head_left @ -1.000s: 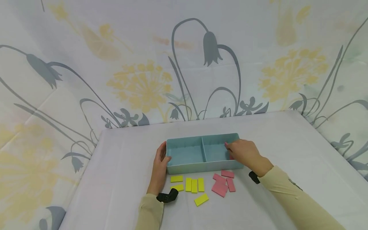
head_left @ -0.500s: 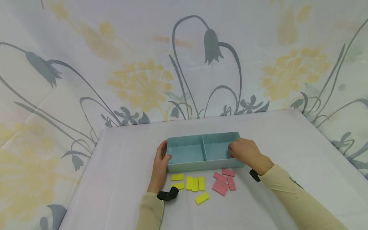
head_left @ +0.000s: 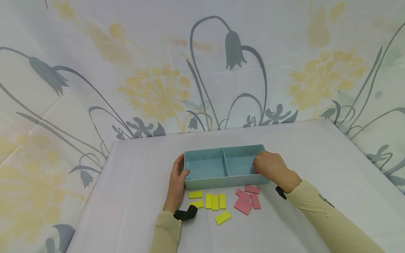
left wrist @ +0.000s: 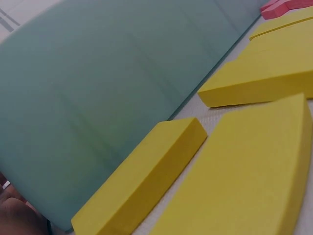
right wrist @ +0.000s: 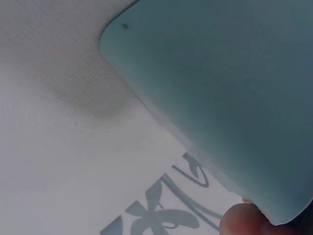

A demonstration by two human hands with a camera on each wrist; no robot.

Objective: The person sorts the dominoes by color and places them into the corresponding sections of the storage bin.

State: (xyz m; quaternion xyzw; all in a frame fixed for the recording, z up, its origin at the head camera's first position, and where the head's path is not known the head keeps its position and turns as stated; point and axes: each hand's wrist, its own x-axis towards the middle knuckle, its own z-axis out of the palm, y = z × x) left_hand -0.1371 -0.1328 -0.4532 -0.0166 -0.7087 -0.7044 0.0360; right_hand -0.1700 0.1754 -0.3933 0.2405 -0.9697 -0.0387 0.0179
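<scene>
Landmark: blue two-compartment tray (head_left: 221,182), seated flat on the white-covered counter (head_left: 136,196), long side toward the person.

Left hand (head_left: 175,181): clamped on the tray's left end wall, thumb over the rim, fingers along the outside. Right hand (head_left: 270,167): bent over the tray's right end, fingertips down inside the right compartment (head_left: 238,164); cannot tell whether they are apart or together. A pink sliver (head_left: 255,172) shows below them, mostly covered.

Yellow rectangular blocks (head_left: 215,202) lie in front of the tray's left half, one set askew farther out. Pink rectangular blocks (head_left: 243,205) lie bunched before the right half. The closest of each colour sit just beside the near wall, leaving a narrow strip.

Room: a broader strip of counter runs behind the tray to the floral cloth (head_left: 161,91); the widest stretches flank both ends. Within the tray, the divider (head_left: 225,162) bounds the right hand's leftward space.
</scene>
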